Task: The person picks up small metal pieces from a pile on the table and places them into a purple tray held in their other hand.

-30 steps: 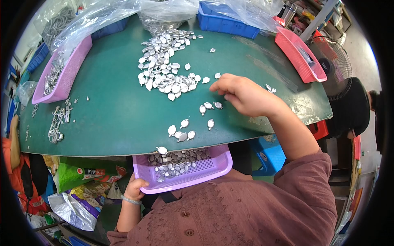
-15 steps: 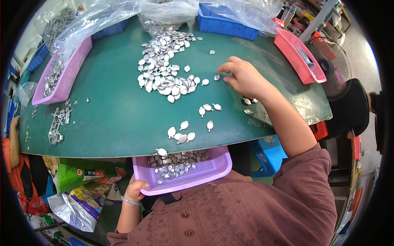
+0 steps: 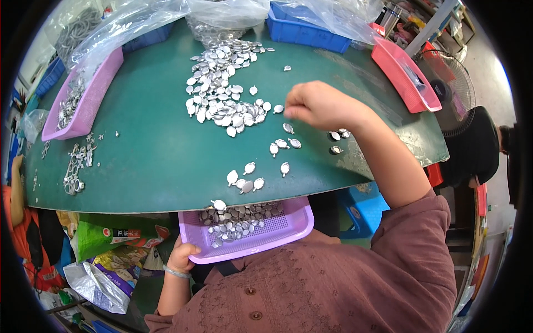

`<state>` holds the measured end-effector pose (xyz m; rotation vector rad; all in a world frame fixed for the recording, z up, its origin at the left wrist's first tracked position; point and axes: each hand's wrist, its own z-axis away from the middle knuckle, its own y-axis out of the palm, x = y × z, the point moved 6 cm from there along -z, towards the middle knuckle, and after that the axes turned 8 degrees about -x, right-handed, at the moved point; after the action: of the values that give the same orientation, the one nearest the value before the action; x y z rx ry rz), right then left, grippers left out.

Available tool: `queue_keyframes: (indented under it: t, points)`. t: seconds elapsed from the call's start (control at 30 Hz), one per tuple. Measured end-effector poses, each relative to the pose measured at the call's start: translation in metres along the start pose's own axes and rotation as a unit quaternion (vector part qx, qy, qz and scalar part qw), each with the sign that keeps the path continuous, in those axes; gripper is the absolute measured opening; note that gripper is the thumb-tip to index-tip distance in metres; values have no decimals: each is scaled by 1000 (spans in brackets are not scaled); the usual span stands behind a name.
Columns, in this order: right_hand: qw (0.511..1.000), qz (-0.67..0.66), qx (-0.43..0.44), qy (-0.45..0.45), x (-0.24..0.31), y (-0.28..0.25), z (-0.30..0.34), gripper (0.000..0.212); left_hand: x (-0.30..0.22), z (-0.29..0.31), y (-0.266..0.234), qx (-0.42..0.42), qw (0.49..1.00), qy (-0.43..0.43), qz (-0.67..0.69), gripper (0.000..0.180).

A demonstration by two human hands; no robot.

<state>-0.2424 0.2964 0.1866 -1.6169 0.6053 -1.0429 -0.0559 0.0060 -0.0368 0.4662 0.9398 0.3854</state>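
My left hand (image 3: 182, 258) grips the near left corner of a purple plastic basket (image 3: 191, 233), which rests below the table's front edge and holds many small oval metal pieces (image 3: 239, 226). Above the green table, my right hand (image 3: 319, 104) has its fingers curled together; whether anything is between the fingertips is hidden. Just left of those fingertips lies one oval metal piece with a small tab (image 3: 278, 109). Another oval piece (image 3: 288, 128) is right below the hand. A big heap of such silvery ovals (image 3: 222, 94) spreads over the middle of the table.
Loose ovals (image 3: 247, 177) lie toward the front edge, and a few darker ones (image 3: 336, 150) by my right forearm. A purple basket (image 3: 102, 91) of metal parts stands left, a pink basket (image 3: 397, 77) right, a blue tray (image 3: 308, 34) behind. Another person's arm (image 3: 18, 188) shows far left.
My right hand has come slightly left and nearer, and its fingers have closed. An oval piece formerly at its fingertips no longer shows there; one now lies just nearer, above the small group.
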Motion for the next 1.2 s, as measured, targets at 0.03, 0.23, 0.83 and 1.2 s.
queue_keyframes:
  t: [0.03,0.23,0.83,1.2]
  points:
    - [1000,0,-1,2,-1,-1,-2,14,0,0,0,-1,1000,1,-2,68]
    - [999,5,-20,-29,3,6,-10,13,0,0,1,-1,1000,4,1,67]
    - [999,-43,-8,23,-6,7,-8,9,0,1,1,5,1000,-5,-12,70]
    - [998,-8,-40,-45,7,9,-22,15,0,0,1,16,1000,1,-8,70]
